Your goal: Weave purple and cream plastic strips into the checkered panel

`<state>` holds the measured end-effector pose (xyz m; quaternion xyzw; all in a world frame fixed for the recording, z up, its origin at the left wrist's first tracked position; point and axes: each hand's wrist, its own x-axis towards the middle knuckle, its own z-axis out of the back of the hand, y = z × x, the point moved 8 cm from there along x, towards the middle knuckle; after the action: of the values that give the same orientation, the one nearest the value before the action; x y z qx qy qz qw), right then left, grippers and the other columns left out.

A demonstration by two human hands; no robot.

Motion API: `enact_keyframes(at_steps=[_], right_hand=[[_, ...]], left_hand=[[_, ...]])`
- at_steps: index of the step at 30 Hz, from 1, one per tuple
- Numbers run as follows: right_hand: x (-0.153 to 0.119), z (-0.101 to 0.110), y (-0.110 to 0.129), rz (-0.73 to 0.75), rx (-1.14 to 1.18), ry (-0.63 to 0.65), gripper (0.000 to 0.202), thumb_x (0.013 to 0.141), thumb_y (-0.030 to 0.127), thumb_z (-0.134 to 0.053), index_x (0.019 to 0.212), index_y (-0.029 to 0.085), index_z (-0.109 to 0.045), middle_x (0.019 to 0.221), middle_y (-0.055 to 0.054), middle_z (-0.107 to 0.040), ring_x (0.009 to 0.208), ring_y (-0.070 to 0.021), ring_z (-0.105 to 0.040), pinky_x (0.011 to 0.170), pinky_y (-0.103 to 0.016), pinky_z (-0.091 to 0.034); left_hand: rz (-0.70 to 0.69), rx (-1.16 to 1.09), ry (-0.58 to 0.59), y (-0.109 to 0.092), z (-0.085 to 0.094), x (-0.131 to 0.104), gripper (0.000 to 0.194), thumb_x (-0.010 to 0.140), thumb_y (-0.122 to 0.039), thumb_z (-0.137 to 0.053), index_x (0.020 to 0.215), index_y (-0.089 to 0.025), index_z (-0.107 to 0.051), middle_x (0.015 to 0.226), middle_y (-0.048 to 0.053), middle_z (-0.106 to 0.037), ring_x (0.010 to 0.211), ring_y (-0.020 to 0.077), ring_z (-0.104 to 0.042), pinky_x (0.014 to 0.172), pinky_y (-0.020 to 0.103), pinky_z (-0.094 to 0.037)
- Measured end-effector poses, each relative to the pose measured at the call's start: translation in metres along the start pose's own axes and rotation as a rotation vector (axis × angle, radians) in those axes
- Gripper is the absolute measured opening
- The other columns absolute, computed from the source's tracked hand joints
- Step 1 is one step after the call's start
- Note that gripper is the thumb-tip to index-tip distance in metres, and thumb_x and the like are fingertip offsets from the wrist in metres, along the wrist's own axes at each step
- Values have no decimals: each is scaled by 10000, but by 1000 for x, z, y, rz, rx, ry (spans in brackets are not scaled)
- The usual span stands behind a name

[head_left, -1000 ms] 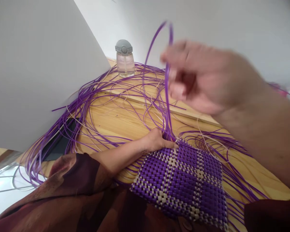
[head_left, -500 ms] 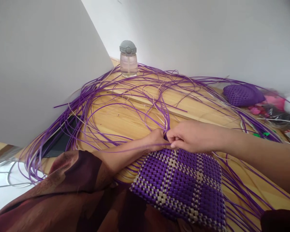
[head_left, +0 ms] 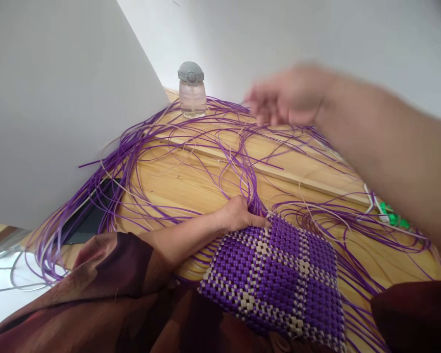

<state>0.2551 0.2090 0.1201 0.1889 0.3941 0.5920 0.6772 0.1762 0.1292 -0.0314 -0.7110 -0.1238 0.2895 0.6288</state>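
Observation:
A woven purple and cream panel (head_left: 279, 279) rests near my lap, with long loose strands (head_left: 246, 171) running out from its edges over the wooden table. At its upper left corner my left hand (head_left: 240, 215) grips the edge, thumb on top of the weave, beside a bunch of strands. My right hand (head_left: 286, 98) is raised above the far strands, away from the panel. It is blurred, its fingers curled together; whether a strand is between them cannot be made out.
A clear bottle with a grey lid (head_left: 192, 90) stands at the back among strands. Green pieces (head_left: 393, 215) and a white cord lie at the right. A dark flat object (head_left: 90, 215) is under strands at the left. Grey walls rise behind.
My right hand has left the panel's corner and moved up and away. My left hand stays at the corner. More strands now show curving to the right of the panel's top edge.

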Motion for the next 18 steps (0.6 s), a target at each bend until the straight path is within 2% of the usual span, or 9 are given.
enact_keyframes(at_steps=[2,3,4,6,9,12,15,17,18], right_hand=[[-8,-22,-11,-20,-241,199,340,815,381,-659,702,63,-697,650,-1,-654,530,-28,-540,491,-175,-298],[-15,-36,-19,-4,-432,318,312,756,391,-717,640,102,-691,583,2,-633,493,-44,-511,464,-190,-291],[-23,-49,-27,32,-575,404,281,738,385,-729,625,131,-691,568,-1,-630,493,-65,-506,457,-205,-296],[-37,-64,-41,86,-714,470,222,767,361,-673,685,158,-706,626,-9,-657,551,-99,-535,484,-223,-324],[-43,-69,-52,88,-683,450,183,779,326,-615,759,163,-695,688,-13,-664,612,-120,-557,521,-233,-352],[-41,-72,-49,134,-582,508,119,767,280,-622,770,163,-644,673,2,-629,612,-115,-551,528,-227,-367],[-39,-83,-34,181,-395,612,54,794,219,-597,787,172,-571,631,29,-587,573,-110,-574,525,-220,-404],[-39,-90,-17,216,-292,648,71,822,189,-571,767,179,-526,598,44,-559,533,-106,-583,514,-217,-425],[-37,-91,-3,270,-249,625,95,833,177,-565,754,182,-512,586,51,-549,520,-98,-580,512,-211,-431]], left_hand=[[-9,3,-18,-1,2,0,272,598,-334,-804,710,-120,-677,640,-6,-607,555,98,-506,556,241,-412],[-16,2,-32,-2,3,-1,275,584,-326,-812,702,-123,-667,637,-14,-598,560,96,-500,562,240,-410],[-27,0,-44,-3,5,-1,282,571,-319,-819,705,-128,-661,640,-23,-591,571,94,-497,574,239,-409],[-45,1,-51,-4,6,0,303,558,-320,-824,728,-135,-654,658,-32,-587,599,97,-503,595,240,-407],[-20,5,-32,0,5,2,326,571,-351,-816,741,-134,-643,662,-29,-579,600,105,-505,591,249,-397],[-57,-11,-25,-2,4,3,334,581,-338,-818,774,-126,-646,697,-16,-595,630,111,-525,621,255,-418],[-189,-46,-32,-13,4,2,370,581,-279,-830,871,-126,-659,809,11,-643,739,131,-578,713,264,-465],[-179,-44,-52,-14,5,0,380,580,-287,-840,870,-122,-659,800,22,-647,728,134,-580,705,268,-477],[-141,-36,-55,-12,5,-1,365,585,-305,-840,841,-118,-661,771,24,-643,695,129,-571,679,267,-476]])
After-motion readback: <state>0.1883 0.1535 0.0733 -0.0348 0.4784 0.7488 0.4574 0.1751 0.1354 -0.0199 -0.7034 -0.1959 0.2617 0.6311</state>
